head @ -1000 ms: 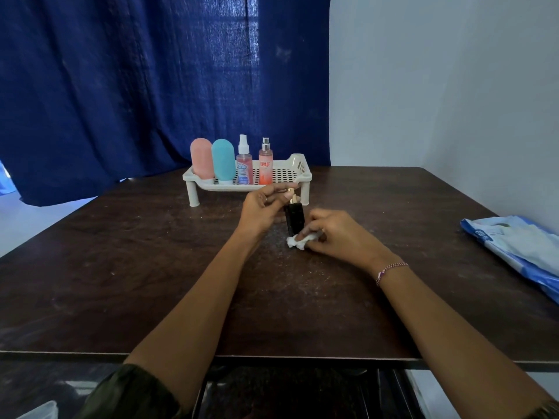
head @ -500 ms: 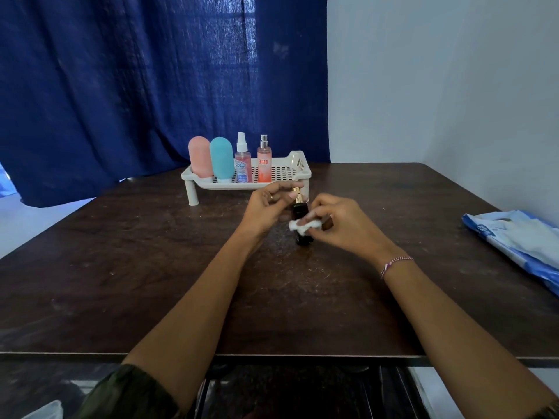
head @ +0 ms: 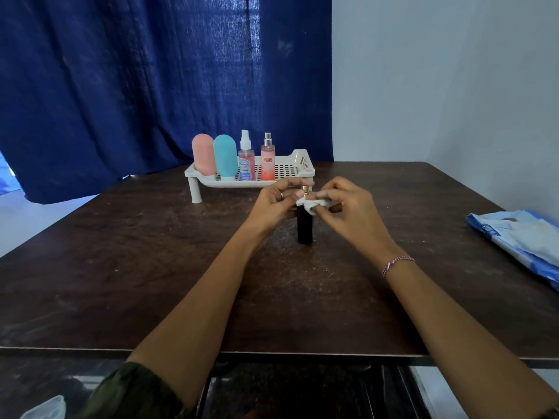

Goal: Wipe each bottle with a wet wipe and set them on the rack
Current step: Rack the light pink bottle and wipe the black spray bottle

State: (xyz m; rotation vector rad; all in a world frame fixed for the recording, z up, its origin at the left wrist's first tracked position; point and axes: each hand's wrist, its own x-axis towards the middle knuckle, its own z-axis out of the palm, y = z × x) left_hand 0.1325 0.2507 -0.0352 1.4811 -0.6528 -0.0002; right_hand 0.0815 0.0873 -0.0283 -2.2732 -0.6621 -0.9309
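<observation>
A small black bottle with a gold neck (head: 305, 226) is held upright over the middle of the dark brown wooden counter (head: 151, 267), just in front of the rack. Its base is down at the counter surface, though it cannot be told whether it touches. The bottle's upper part is gripped by the left hand (head: 272, 207), whose fingers are curled round it just below the gold neck; a ring (head: 281, 195) is worn on one finger. A crumpled white wet wipe (head: 311, 204) is pinched between the thumb and fingertips of the right hand (head: 348, 210) and is pressed against the bottle's shoulder. The two hands are brought close together at the bottle's top. A pink and white thread bracelet (head: 396, 263) is seen on the right wrist.

Behind the hands, a white plastic rack with a perforated floor and short legs (head: 301, 160) is set on the counter. Four bottles are lined up upright in its left half: a pink rounded bottle (head: 203, 154), a teal rounded bottle (head: 225, 155), a clear spray bottle of pink liquid with a white nozzle (head: 245, 160), and an orange spray bottle with a silver nozzle (head: 268, 163).

A blue and white soft packet (head: 520, 234) is laid at the counter's right edge, well apart from the hands. A dark blue curtain (head: 136, 86) is hung behind the counter.
</observation>
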